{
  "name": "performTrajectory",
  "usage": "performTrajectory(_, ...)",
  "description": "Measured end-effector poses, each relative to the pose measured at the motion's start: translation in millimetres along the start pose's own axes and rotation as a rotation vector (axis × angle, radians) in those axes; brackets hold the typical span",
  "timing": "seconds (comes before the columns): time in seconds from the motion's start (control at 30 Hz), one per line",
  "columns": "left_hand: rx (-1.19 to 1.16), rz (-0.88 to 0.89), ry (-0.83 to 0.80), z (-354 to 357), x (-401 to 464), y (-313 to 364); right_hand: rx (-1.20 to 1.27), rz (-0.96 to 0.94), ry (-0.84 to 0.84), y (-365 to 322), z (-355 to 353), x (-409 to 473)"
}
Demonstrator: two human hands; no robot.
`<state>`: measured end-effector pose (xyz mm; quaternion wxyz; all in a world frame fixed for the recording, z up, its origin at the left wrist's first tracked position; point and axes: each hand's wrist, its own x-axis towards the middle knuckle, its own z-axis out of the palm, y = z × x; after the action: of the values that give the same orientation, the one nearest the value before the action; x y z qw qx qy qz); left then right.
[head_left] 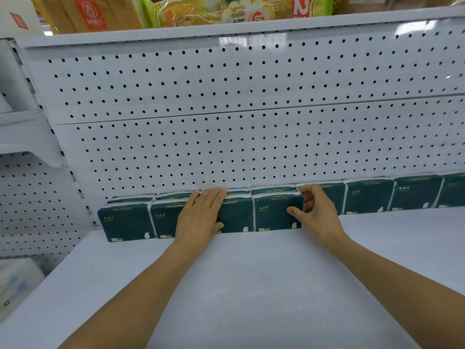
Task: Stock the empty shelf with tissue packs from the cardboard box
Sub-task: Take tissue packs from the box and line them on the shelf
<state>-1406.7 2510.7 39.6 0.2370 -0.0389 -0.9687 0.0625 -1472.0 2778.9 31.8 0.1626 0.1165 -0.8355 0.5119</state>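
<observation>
Several dark green tissue packs stand in a row along the back of the white shelf (251, 273), against the pegboard. My left hand (201, 215) lies flat, fingers together, pressed on the front of a pack (236, 215) near the middle of the row. My right hand (314, 210) grips the right edge of the neighbouring tissue pack (274, 215), thumb on its front face and fingers curled behind its top corner. On the left, packs stand two deep; farther right, there is one row (367, 197). The cardboard box is out of view.
A white pegboard back panel (226, 109) rises behind the packs. The shelf above (226, 28) carries yellow and green snack bags. To the left is a neighbouring shelf bay (25, 197) with pale packages low down.
</observation>
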Motion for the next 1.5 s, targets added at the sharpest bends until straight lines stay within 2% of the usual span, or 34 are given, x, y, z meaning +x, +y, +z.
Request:
performTrajectory(0.2,-0.008,0.010,0.003,-0.1,-0.2,-1.5,-0.141,-0.014,0.053,-5.1,5.0,-2.0)
performTrajectory(0.27,0.020,0.007,-0.026,-5.0,-0.7,-0.5,-0.292,0.009,0.030,-13.2,2.7,-4.2)
performTrajectory(0.33,0.031,-0.010,-0.034,-14.2,-2.5,1.9,-0.547,0.000,0.027,-23.6,-0.9,-9.8)
performTrajectory(0.43,0.017,-0.010,-0.026,-34.9,-11.3,5.4,-0.796,-0.146,0.061,-44.0,-3.8,-27.5)
performTrajectory(0.57,-0.019,0.055,0.097,-55.4,-40.4,-0.5,-0.748,-0.395,0.109,-74.0,-0.3,-71.8)
performTrajectory(0.67,-0.104,0.038,0.177,-70.4,-77.1,-4.2,-0.667,-0.539,0.172,-91.3,6.4,-111.7)
performTrajectory(0.8,-0.180,-0.020,0.258,-90.8,-140.0,-5.6,-0.608,-0.577,0.170,-112.4,15.9,-166.5)
performTrajectory(1.0,-0.180,-0.064,0.267,-115.9,-251.8,-3.4,-0.546,-0.598,0.042,-124.7,26.5,-261.1)
performTrajectory(1.2,-0.101,-0.137,0.205,-133.7,-380.1,8.2,-0.446,-0.712,-0.135,-134.8,34.3,-365.7)
performTrajectory(1.5,-0.059,-0.388,-0.086,-133.7,-553.9,-10.7,-0.428,-0.730,-0.443,-141.0,94.2,-490.1)
